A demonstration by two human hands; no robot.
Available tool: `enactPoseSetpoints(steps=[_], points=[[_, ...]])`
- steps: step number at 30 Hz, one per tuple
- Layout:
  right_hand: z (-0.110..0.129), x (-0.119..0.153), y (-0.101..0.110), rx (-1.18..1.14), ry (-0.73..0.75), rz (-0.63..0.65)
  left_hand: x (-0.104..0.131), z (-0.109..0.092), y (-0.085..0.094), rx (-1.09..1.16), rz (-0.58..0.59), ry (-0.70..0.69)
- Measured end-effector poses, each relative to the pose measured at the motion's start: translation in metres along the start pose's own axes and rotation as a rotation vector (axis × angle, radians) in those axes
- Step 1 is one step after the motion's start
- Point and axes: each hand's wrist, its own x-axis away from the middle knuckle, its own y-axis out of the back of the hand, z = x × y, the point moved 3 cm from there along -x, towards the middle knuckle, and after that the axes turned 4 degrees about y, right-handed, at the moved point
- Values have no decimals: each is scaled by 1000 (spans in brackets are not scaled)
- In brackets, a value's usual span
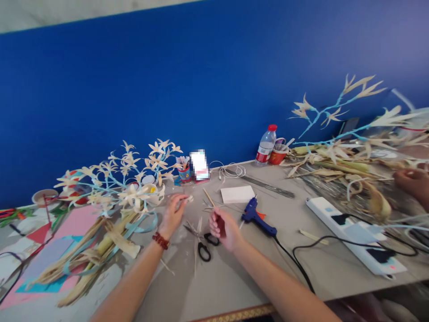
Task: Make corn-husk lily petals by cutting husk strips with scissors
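Observation:
My left hand (173,215), with a red bead bracelet at the wrist, pinches a small pale piece (190,198) at its fingertips; its exact kind is too small to tell. In my right hand (225,229), the fingers are curled around a thin wooden stick (208,197) that points up and away. Between and below the hands lie black-handled scissors (203,251), with pale husk strips (198,226) over the blades. To the right of my right hand, a blue glue gun (258,218) rests on the table beside a white block (237,194).
White flowers on blue stems (129,179) and dried husks (97,255) lie left. A phone (200,164), water bottle (266,146) and red cup (279,155) line the wall. A power strip (348,239) with black cables sits right, near another person's hand (414,183).

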Motion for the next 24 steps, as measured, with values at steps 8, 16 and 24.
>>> enactPoseSetpoints(steps=[8, 16, 24], points=[[3, 2, -8, -296, -27, 175, 65, -72, 15, 97, 180, -194], [2, 12, -20, -69, 197, 206, 81, -74, -14, 371, 236, 68], [1, 16, -27, 18, 280, 286, 81, -51, -1, 328, 216, 43]])
